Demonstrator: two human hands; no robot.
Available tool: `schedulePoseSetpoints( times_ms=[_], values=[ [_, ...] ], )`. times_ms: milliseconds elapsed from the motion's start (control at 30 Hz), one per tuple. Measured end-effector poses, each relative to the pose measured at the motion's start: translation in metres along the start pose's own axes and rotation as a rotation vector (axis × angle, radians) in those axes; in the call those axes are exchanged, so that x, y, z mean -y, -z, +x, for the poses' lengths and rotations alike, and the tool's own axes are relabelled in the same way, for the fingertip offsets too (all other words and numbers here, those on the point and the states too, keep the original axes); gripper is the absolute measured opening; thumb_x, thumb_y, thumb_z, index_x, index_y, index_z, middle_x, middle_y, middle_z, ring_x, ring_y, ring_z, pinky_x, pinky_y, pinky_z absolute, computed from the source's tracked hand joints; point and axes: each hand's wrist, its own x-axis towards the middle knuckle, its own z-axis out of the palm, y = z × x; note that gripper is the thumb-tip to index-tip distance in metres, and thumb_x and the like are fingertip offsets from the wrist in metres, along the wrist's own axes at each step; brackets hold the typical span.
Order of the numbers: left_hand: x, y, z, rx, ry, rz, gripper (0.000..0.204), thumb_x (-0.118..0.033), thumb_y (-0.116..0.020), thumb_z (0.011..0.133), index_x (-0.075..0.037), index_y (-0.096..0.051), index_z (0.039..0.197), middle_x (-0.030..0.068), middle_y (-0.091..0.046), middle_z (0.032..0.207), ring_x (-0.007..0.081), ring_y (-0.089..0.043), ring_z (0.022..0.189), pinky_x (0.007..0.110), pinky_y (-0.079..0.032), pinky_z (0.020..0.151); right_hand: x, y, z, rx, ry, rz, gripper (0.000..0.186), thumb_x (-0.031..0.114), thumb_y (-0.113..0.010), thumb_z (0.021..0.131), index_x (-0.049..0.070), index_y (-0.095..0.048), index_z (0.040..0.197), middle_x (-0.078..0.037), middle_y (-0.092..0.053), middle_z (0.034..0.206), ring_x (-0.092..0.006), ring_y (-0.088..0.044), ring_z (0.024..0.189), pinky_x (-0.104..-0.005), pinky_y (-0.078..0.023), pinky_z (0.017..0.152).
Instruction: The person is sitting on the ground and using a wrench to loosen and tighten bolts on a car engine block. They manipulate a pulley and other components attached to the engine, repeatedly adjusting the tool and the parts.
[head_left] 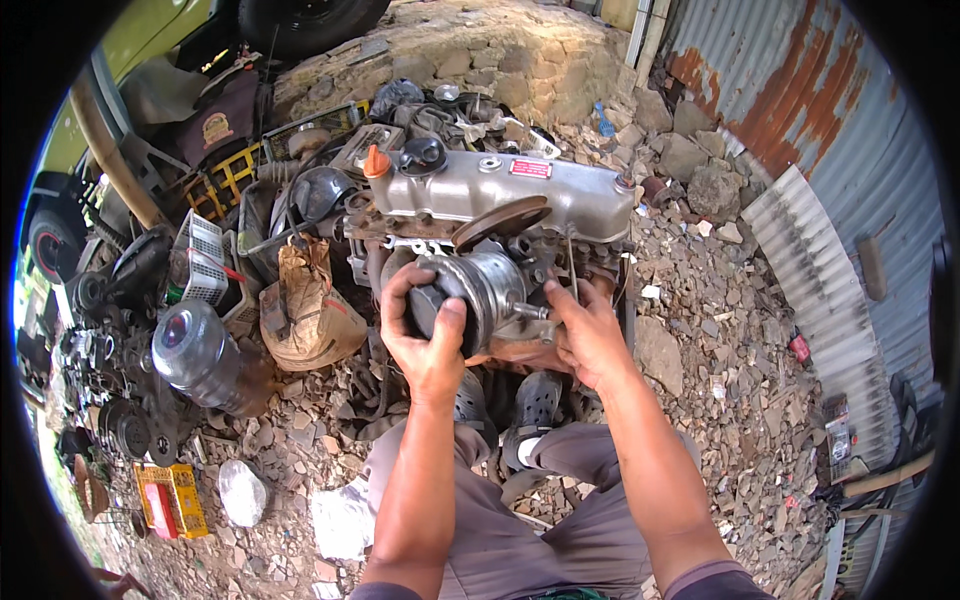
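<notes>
I hold a cylindrical metal engine part with a short side spout and a black round end, above my shoes. My left hand is closed around the black end, thumb across it. My right hand pinches a thin metal rod, pointing upward beside the part; its lower end is hidden by my fingers. Just beyond both hands stands an engine with a silver valve cover and an orange cone-shaped piece on its left end. A rusty disc rises between the held part and the cover; whether it joins either I cannot tell.
Left of me are a clear plastic jug, a brown paper sack, a white crate and a yellow basket. Machine parts pile up behind them. Broken stone covers the ground, and rusty corrugated sheeting stands on the right.
</notes>
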Motion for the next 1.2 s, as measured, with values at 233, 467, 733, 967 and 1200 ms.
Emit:
schedulePoseSetpoints(
  times_ms=[233, 467, 733, 967, 1200],
  values=[
    [-0.001, -0.002, -0.006, 0.112, -0.049, -0.004, 0.043, -0.026, -0.078, 0.069, -0.005, -0.06, 0.103, 0.0142, -0.054, 0.123, 0.0249, -0.052, 0.113, 0.04, -0.038, 0.104, 0.01, -0.003, -0.012, -0.156, 0.012, 0.03, 0.022, 0.01, -0.056, 0.093, 0.003, -0.057, 0.114, -0.008, -0.061, 0.082, -0.0069, -0.044, 0.045, -0.0258, -0.029, 0.035],
    [0.007, -0.028, -0.013, 0.185, -0.083, 0.031, 0.038, -0.018, -0.076, 0.069, -0.008, -0.059, 0.102, 0.0135, -0.053, 0.122, 0.0253, -0.051, 0.114, 0.039, -0.038, 0.104, 0.025, 0.013, -0.01, -0.256, -0.008, 0.042, 0.018, 0.01, -0.05, 0.094, 0.005, -0.056, 0.11, -0.004, -0.052, 0.073, -0.0058, -0.034, 0.04, -0.0247, -0.025, 0.034],
    [0.038, -0.014, -0.021, 0.117, 0.22, -0.184, 0.044, -0.016, -0.071, 0.077, -0.012, -0.051, 0.115, 0.0087, -0.053, 0.118, 0.0208, -0.054, 0.106, 0.036, -0.05, 0.091, 0.023, 0.025, 0.0, -0.232, 0.07, -0.25, 0.019, 0.015, -0.057, 0.094, 0.003, -0.062, 0.108, -0.006, -0.06, 0.077, -0.0125, -0.053, 0.057, -0.0295, -0.04, 0.05],
    [0.031, -0.006, -0.03, -0.004, 0.34, -0.164, 0.043, -0.017, -0.065, 0.086, -0.013, -0.05, 0.126, 0.0074, -0.052, 0.12, 0.0201, -0.051, 0.11, 0.035, -0.043, 0.099, 0.023, 0.021, 0.005, -0.192, 0.242, -0.753, 0.033, 0.026, -0.058, 0.097, -0.002, -0.064, 0.113, -0.021, -0.07, 0.094, -0.0345, -0.067, 0.087, -0.042, -0.048, 0.079],
    [0.013, -0.008, -0.03, 0.031, 0.317, 0.053, 0.045, -0.027, -0.069, 0.095, -0.003, -0.049, 0.127, 0.008, -0.052, 0.12, 0.017, -0.048, 0.111, 0.032, -0.038, 0.102, 0.024, 0.026, 0.009, -0.219, 0.294, -0.953, 0.04, 0.035, -0.06, 0.098, 0.002, -0.064, 0.12, -0.028, -0.068, 0.108, -0.0462, -0.063, 0.106, -0.0479, -0.049, 0.089]
  ],
)
